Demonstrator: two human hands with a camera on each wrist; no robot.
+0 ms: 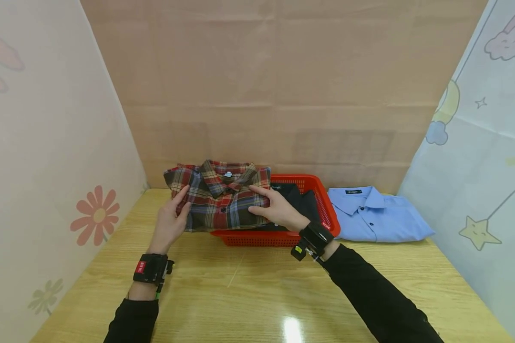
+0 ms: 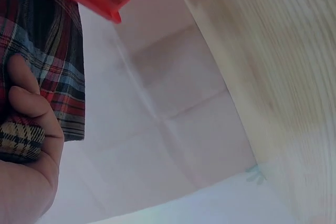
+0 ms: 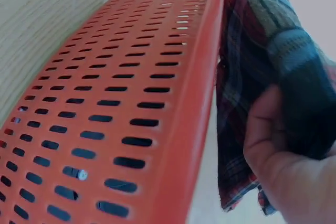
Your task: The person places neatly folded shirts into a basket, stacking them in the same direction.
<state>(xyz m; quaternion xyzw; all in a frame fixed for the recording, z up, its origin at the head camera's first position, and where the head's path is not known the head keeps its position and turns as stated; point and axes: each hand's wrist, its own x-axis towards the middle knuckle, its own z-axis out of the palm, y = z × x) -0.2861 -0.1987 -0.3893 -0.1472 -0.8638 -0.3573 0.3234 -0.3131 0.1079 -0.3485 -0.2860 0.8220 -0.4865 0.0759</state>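
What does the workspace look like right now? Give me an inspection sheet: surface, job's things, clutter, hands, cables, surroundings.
Surface: glossy wooden table, with a light glare near the front edge.
Job's things: folded plaid shirt held partly over the left end of the red basket; a black garment lies inside the basket.
Clutter: folded blue shirt on the table to the right of the basket.
Hands: left hand grips the plaid shirt's left edge; right hand grips its right side, fingers on top. Both wear wrist units.
Cables: nothing seen.
Surroundings: brown paper backdrop behind; cartoon-printed sheets on both sides.
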